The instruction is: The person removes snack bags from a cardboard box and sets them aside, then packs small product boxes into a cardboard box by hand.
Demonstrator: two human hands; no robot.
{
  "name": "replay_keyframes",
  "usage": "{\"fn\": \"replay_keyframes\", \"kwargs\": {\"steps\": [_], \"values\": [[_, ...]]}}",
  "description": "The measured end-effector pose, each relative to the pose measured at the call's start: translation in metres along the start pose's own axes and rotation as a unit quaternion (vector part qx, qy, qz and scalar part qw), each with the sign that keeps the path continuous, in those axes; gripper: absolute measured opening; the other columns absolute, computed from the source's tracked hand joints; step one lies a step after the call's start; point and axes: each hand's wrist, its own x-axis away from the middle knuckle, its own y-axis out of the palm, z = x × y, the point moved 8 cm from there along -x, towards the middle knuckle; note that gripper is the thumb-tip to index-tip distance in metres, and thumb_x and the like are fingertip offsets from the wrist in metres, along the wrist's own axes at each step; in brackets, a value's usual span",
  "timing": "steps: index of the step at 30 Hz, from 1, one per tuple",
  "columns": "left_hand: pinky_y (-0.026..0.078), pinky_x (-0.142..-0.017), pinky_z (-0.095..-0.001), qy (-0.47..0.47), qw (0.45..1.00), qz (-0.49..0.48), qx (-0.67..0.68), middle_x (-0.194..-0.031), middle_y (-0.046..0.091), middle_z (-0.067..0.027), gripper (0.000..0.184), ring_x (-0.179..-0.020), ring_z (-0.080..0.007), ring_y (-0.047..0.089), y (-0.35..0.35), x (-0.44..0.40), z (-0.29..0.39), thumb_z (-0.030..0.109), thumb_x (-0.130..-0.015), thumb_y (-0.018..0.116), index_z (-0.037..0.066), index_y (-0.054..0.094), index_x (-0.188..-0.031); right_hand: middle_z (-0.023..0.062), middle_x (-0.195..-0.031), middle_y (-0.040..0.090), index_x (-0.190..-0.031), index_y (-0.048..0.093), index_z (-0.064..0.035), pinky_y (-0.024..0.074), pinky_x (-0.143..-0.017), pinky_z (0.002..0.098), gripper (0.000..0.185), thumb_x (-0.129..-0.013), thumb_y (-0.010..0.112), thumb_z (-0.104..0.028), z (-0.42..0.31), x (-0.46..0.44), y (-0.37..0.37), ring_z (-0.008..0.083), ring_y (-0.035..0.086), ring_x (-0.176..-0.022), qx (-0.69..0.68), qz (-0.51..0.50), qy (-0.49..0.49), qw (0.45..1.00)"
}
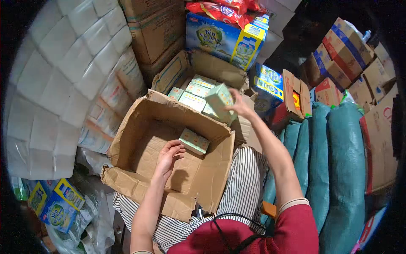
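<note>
My right hand (240,105) grips a pale green box (218,100) by its right side, above a rear carton (220,63) that holds several similar green and white boxes (193,100). My left hand (171,153) is over the open cardboard box (141,148) in front of me, its fingers loosely curled and nothing visible in them. Just right of those fingers, one green box (194,141) lies inside the open cardboard box, against its far right part.
Wrapped white packs (63,84) are stacked at the left. Blue cartons (224,38) with red packets (220,12) stand at the back. Long green sacks (344,161) lie at the right, with brown cartons (338,51) behind. Clear plastic bags (95,224) lie lower left.
</note>
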Motion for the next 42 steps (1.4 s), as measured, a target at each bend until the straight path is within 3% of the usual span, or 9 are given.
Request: {"fn": "replay_keyframes", "kwargs": {"steps": [5, 10, 13, 17, 23, 29, 35, 38, 42], "values": [[0.046, -0.068, -0.0248, 0.023, 1.0, -0.016, 0.007, -0.09, 0.058, -0.0062, 0.021, -0.08, -0.0127, 0.056, 0.007, 0.012, 0.01, 0.011, -0.083, 0.049, 0.006, 0.05, -0.104, 0.0184, -0.11, 0.045, -0.118, 0.037, 0.0, 0.0342, -0.092, 0.0353, 0.074, -0.056, 0.07, -0.022, -0.135, 0.047, -0.086, 0.0278, 0.042, -0.108, 0.147, 0.113, -0.041, 0.982], [0.046, -0.073, -0.0283, 0.084, 0.996, -0.006, 0.005, -0.096, 0.056, -0.0104, 0.03, -0.087, -0.0167, 0.056, -0.002, 0.031, 0.034, 0.013, -0.084, 0.048, 0.001, 0.044, -0.111, 0.0189, -0.112, 0.046, -0.121, 0.034, 0.0003, 0.0344, -0.092, 0.0339, 0.078, -0.056, 0.07, -0.024, -0.22, 0.105, -0.035, 0.026, 0.044, -0.108, 0.034, -0.036, -0.089, 0.995], [0.045, -0.072, -0.0257, 0.137, 0.99, 0.026, 0.012, -0.094, 0.056, -0.008, 0.029, -0.085, -0.0148, 0.055, -0.015, 0.041, 0.055, 0.013, -0.083, 0.048, 0.001, 0.045, -0.11, 0.0222, -0.11, 0.046, -0.117, 0.035, 0.0053, 0.039, -0.088, 0.0358, 0.08, -0.055, 0.072, -0.028, -0.215, 0.124, 0.046, 0.031, 0.047, -0.102, 0.078, -0.127, -0.124, 0.981], [0.041, -0.078, -0.0271, 0.187, 0.971, 0.12, -0.086, -0.099, 0.055, -0.0063, 0.03, -0.091, -0.0133, 0.051, -0.044, 0.047, 0.06, 0.013, -0.081, 0.05, 0.002, 0.047, -0.109, 0.0256, -0.105, 0.046, -0.112, 0.036, 0.0075, 0.0432, -0.082, 0.0377, 0.081, -0.053, 0.075, -0.032, -0.18, 0.13, 0.154, 0.034, 0.049, -0.097, 0.152, -0.238, -0.043, 0.958], [0.041, -0.076, -0.0264, 0.195, 0.963, 0.141, -0.12, -0.099, 0.054, -0.0048, 0.027, -0.092, -0.0126, 0.05, -0.065, 0.033, 0.051, 0.013, -0.078, 0.053, 0.007, 0.052, -0.104, 0.0252, -0.111, 0.04, -0.112, 0.031, 0.0088, 0.043, -0.085, 0.0402, 0.088, -0.05, 0.079, -0.031, -0.099, 0.124, 0.246, 0.0387, 0.045, -0.102, 0.367, -0.272, 0.02, 0.889], [0.043, -0.071, -0.0247, 0.187, 0.966, 0.118, -0.134, -0.091, 0.057, -0.0037, 0.023, -0.085, -0.0111, 0.053, -0.051, 0.033, 0.054, 0.01, -0.078, 0.053, 0.007, 0.054, -0.101, 0.0237, -0.108, 0.041, -0.114, 0.03, 0.0082, 0.046, -0.08, 0.04, 0.078, -0.059, 0.073, -0.026, -0.04, 0.116, 0.264, 0.0352, 0.046, -0.101, 0.446, -0.227, 0.025, 0.865], [0.043, -0.073, -0.024, 0.224, 0.949, 0.099, -0.199, -0.09, 0.056, -0.0034, 0.021, -0.084, -0.0105, 0.052, -0.036, 0.038, 0.063, 0.008, -0.078, 0.053, 0.004, 0.055, -0.099, 0.0186, -0.106, 0.042, -0.107, 0.039, 0.0031, 0.0479, -0.076, 0.0378, 0.039, -0.075, 0.052, -0.015, -0.039, 0.119, 0.263, 0.0324, 0.048, -0.098, 0.416, -0.175, 0.03, 0.892], [0.043, -0.073, -0.0241, 0.221, 0.949, 0.093, -0.204, -0.091, 0.056, -0.0039, 0.022, -0.083, -0.0103, 0.052, -0.034, 0.041, 0.066, 0.008, -0.078, 0.054, 0.003, 0.054, -0.1, 0.0187, -0.107, 0.042, -0.108, 0.038, 0.004, 0.0484, -0.075, 0.0351, 0.04, -0.075, 0.052, -0.014, -0.022, 0.114, 0.277, 0.0319, 0.048, -0.098, 0.462, -0.188, 0.007, 0.867], [0.044, -0.072, -0.0253, 0.243, 0.944, 0.099, -0.201, -0.087, 0.059, -0.0079, 0.021, -0.079, -0.013, 0.054, -0.032, 0.041, 0.067, 0.006, -0.075, 0.054, 0.001, 0.055, -0.096, 0.0179, -0.107, 0.042, -0.107, 0.04, 0.0045, 0.0487, -0.074, 0.0334, 0.04, -0.074, 0.053, -0.014, -0.047, 0.117, 0.269, 0.0315, 0.046, -0.099, 0.426, -0.157, 0.043, 0.89]]}}
